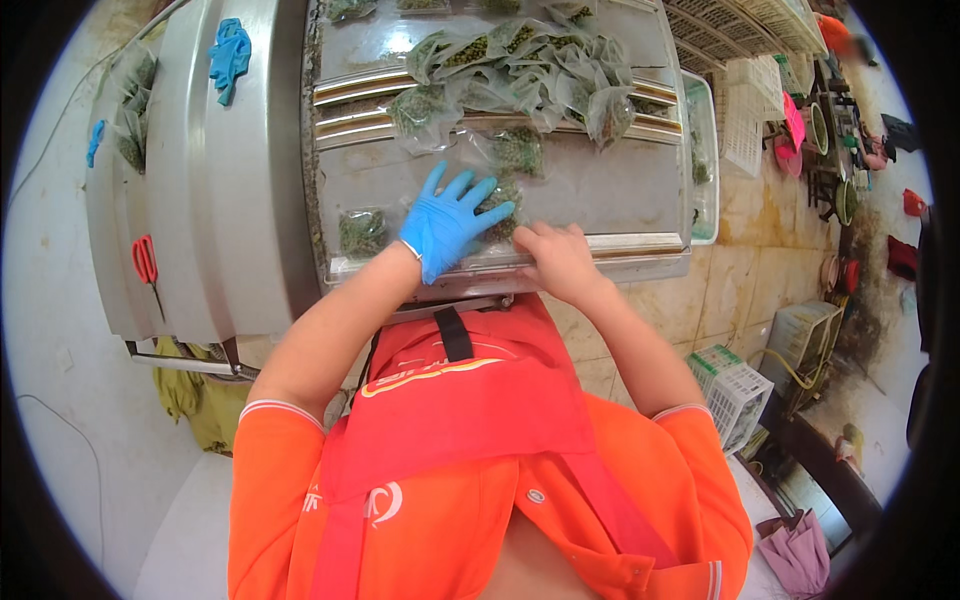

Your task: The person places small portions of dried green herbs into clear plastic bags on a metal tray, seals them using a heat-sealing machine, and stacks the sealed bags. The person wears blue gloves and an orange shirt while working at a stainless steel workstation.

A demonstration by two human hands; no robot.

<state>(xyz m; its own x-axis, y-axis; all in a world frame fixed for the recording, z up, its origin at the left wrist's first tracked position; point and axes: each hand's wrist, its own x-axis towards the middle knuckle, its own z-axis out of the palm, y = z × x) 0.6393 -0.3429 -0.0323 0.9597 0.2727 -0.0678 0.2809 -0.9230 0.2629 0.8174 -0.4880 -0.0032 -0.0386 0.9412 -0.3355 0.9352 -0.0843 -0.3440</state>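
My left hand (450, 221), in a blue disposable glove, lies with fingers spread over a clear plastic bag of small green berries (496, 214), partly covering it. My bare right hand (559, 259) rests at the near sealing bar (637, 244), fingers curled by that bag's near edge; whether they pinch the film is hidden. Another filled bag (363, 232) lies flat left of my gloved hand, and one more (519, 152) sits just beyond it. Beneath them is the steel bed (600, 184) of what looks like a vacuum packing machine.
A heap of filled bags (517, 67) covers the far sealing bars. On the steel lid (202, 195) at left lie red-handled scissors (145, 259) and a blue glove (230, 56). A pale plastic tub (706, 161) stands beyond the right edge. Plastic crates (731, 390) stand on the tiled floor.
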